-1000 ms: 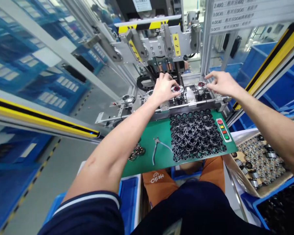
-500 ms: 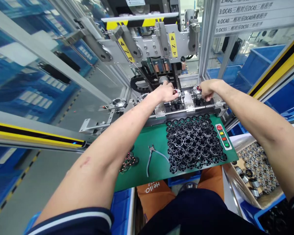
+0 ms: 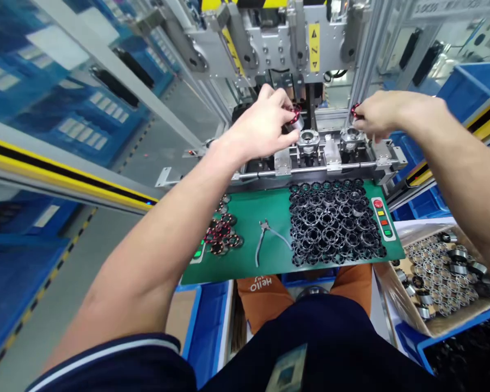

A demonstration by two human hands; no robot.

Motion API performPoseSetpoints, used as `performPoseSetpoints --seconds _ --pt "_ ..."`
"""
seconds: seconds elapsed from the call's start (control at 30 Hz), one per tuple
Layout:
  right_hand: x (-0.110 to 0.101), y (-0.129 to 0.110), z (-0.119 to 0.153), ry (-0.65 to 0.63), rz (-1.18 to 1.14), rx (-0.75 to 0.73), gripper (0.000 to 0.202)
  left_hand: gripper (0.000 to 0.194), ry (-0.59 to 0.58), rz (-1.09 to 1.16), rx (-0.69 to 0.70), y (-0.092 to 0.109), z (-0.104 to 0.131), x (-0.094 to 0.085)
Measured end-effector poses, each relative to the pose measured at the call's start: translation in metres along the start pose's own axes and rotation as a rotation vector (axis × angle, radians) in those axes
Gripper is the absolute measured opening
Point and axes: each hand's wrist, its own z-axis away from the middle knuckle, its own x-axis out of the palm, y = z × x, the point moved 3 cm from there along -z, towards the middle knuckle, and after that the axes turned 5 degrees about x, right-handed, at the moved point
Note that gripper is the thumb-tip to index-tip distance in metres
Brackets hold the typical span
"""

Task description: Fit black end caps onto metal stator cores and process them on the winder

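Left hand (image 3: 265, 128) pinched a wound coil (image 3: 294, 115), red wire showing, just above and left of the left seat (image 3: 308, 140) on the fixture (image 3: 330, 158). Right hand (image 3: 381, 114) gripped a second coil (image 3: 355, 110), mostly hidden by fingers, just above the right seat (image 3: 352, 136). Both seats looked empty. Advice, as judgement: kept each coil level, lifted straight off w/o snagging wire on the posts, no squeeze on windings. Near side of fixture: green mat (image 3: 269, 256) w/ black cores (image 3: 335, 223), cutters (image 3: 267, 237), a few wound pcs (image 3: 222, 234) at left, button strip (image 3: 383, 218) at right.
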Motion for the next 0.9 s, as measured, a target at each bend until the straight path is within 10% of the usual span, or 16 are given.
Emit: performPoseSetpoints --seconds 0.2,0.4,0.53,0.63,0.9 --pt "0.019 -0.132 0.168 -0.342 0.192 -0.342 0.026 0.054 -0.299 0.151 -0.107 0.054 0.217 -0.03" --pt "0.16 -0.241 0.243 -0.897 0.304 -0.338 0.029 0.026 -0.496 0.126 -0.519 0.069 0.369 0.033" --pt "0.241 -0.266 0.226 -0.897 0.336 -0.312 0.027 0.021 -0.414 -0.009 -0.662 0.068 0.391 0.06" --pt "0.251 -0.269 0.219 -0.861 0.331 -0.263 0.034 0.021 -0.304 -0.072 -0.709 0.075 0.391 0.066" --pt "0.129 -0.195 0.293 -0.625 0.03 -0.054 0.028 0.024 0.326 0.013 -0.517 0.137 0.36 0.046"
